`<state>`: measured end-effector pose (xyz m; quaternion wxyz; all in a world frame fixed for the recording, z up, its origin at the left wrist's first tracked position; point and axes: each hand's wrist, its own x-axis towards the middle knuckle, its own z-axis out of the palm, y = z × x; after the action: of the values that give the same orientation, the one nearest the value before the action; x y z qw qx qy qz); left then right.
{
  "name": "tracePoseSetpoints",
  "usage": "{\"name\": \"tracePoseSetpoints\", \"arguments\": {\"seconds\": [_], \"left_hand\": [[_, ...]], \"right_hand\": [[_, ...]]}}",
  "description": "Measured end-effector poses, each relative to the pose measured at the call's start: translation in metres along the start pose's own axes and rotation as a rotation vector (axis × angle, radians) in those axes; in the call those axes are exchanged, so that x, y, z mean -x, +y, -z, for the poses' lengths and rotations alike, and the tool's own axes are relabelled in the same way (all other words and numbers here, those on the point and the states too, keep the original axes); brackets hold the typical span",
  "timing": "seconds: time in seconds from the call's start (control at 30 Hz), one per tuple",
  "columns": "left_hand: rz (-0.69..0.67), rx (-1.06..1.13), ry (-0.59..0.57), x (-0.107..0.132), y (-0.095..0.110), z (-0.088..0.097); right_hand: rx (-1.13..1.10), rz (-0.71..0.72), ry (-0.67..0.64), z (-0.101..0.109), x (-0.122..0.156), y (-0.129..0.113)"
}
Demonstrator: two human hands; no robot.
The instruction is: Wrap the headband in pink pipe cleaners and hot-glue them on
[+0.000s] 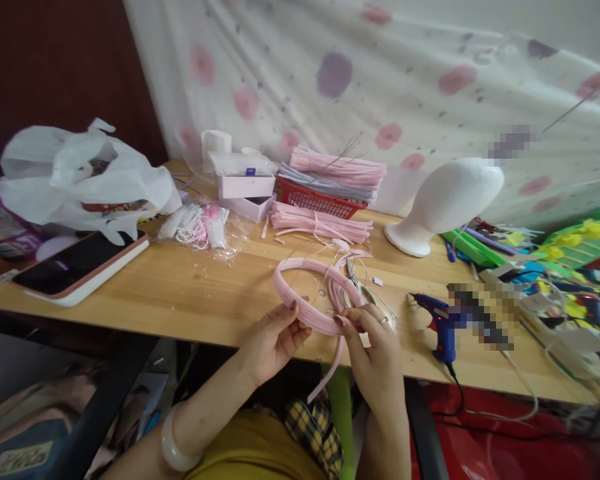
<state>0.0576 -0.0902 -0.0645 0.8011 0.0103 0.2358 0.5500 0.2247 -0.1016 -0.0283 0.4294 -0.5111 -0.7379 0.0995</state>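
A pink wrapped hoop (pixel 300 288) is held just over the front edge of the wooden table (pixel 190 293). My left hand (pixel 273 337) pinches its near rim from the left. My right hand (pixel 375 347) grips the same rim from the right, where a loose pink strip (pixel 330 370) hangs down toward my lap. Both hands are closed on the hoop. A second pink ring (pixel 347 293) and thin wires lie just behind it.
A blue glue gun (pixel 437 320) lies right of my hands. A white foam head (pixel 443 200), a red basket (pixel 315 199) with pink strips, small white boxes (pixel 245 187), a bagged bead pack (pixel 200 227), a tablet (pixel 80 267) and a white plastic bag (pixel 80 177) stand around.
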Motion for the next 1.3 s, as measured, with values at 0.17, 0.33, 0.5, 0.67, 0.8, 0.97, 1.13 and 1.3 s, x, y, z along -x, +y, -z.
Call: {"name": "tracePoseSetpoints", "arguments": {"seconds": [0.17, 0.33, 0.5, 0.67, 0.8, 0.97, 1.13, 1.3], "left_hand": [[-0.007, 0.002, 0.028, -0.002, -0.002, -0.005], [-0.046, 0.039, 0.091, -0.004, -0.004, -0.008], [-0.082, 0.031, 0.142, -0.003, -0.006, -0.018], [-0.073, 0.008, 0.154, 0.000, -0.011, -0.023], [-0.079, 0.035, 0.168, 0.000, -0.014, -0.021], [-0.056, 0.081, 0.194, 0.000, -0.015, -0.023], [-0.059, 0.105, 0.209, -0.001, -0.012, -0.024], [-0.057, 0.090, 0.207, -0.001, -0.014, -0.024]], "right_hand": [[0.006, 0.013, 0.042, -0.002, 0.002, -0.001], [0.022, 0.035, 0.201, -0.003, 0.014, 0.005], [0.118, 0.210, 0.161, 0.000, 0.015, 0.007], [0.171, 0.295, 0.181, -0.003, 0.011, 0.010], [0.196, 0.326, 0.306, -0.008, 0.014, 0.016], [0.212, 0.356, 0.439, -0.010, 0.015, 0.016], [0.230, 0.353, 0.478, -0.010, 0.014, 0.015], [0.241, 0.347, 0.476, -0.009, 0.016, 0.016]]}}
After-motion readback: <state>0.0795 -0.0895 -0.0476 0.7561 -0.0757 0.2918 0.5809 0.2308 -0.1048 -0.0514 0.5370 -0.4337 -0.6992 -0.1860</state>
